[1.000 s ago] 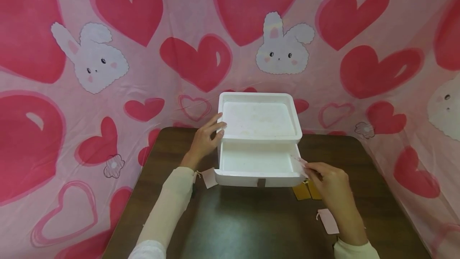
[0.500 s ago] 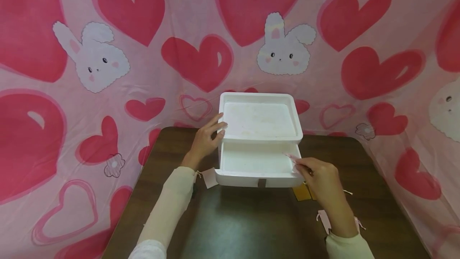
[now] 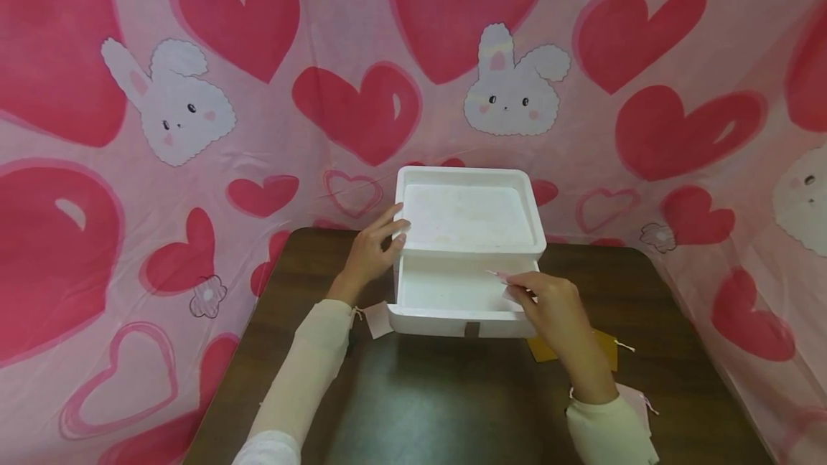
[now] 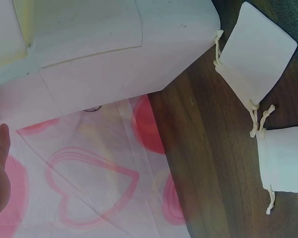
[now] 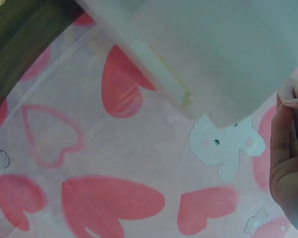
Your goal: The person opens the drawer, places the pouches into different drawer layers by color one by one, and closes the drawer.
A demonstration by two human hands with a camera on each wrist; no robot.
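A white drawer unit [image 3: 465, 217] with a tray-like top stands on the table, its drawer [image 3: 433, 323] pulled out toward me. My left hand [image 3: 370, 257] rests against the unit's left side, fingertips on the top rim. Over the drawer's right part, my right hand [image 3: 558, 307] pinches a small pale pink drawstring pouch [image 5: 294, 96] between thumb and fingers. The pouch is mostly hidden by the hand, with its cord end pointing left. The drawer floor [image 3: 446, 284] is bare where it shows.
Yellow pouches [image 3: 605, 350] lie right of the drawer on the dark wooden table [image 3: 439, 407], partly behind my right arm. Another pink pouch [image 3: 636, 400] is nearer me. Left of the unit lie pale drawstring pouches [image 4: 258, 54]. A heart-and-rabbit cloth [image 3: 355, 34] hangs behind.
My right hand has moved left with the pink pouch, from the drawer's right edge to over its inside. The left hand and the unit stay in place.
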